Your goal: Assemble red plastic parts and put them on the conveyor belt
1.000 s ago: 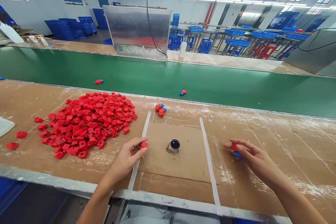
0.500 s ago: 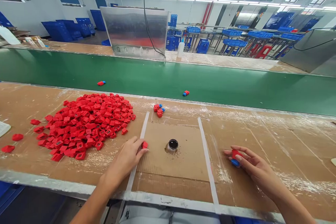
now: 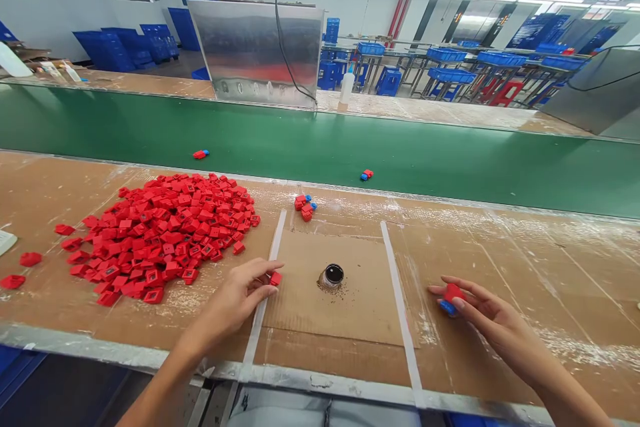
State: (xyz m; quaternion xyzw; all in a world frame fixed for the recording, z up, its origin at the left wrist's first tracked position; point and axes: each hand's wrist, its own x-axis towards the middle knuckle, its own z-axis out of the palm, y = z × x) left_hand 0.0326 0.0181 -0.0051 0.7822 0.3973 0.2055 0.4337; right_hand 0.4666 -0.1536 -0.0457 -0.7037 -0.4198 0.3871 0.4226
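Observation:
My left hand pinches a small red plastic piece between thumb and fingers, over the left white tape strip. To its left a big heap of similar red pieces covers the table. My right hand, right of the other tape strip, grips a red block with a blue part on its lower side. Between the hands a small open jar of dark liquid stands on a cardboard sheet. Behind it sit several red-and-blue pieces.
A green conveyor belt runs across behind the table, carrying two red-and-blue pieces, one left and one right. Beyond the belt stand a metal panel and a white bottle. A few loose red pieces lie far left.
The view has shifted slightly. Both pieces on the belt have moved right. My left hand has drawn back a little to the left with the red piece; my right hand keeps its hold.

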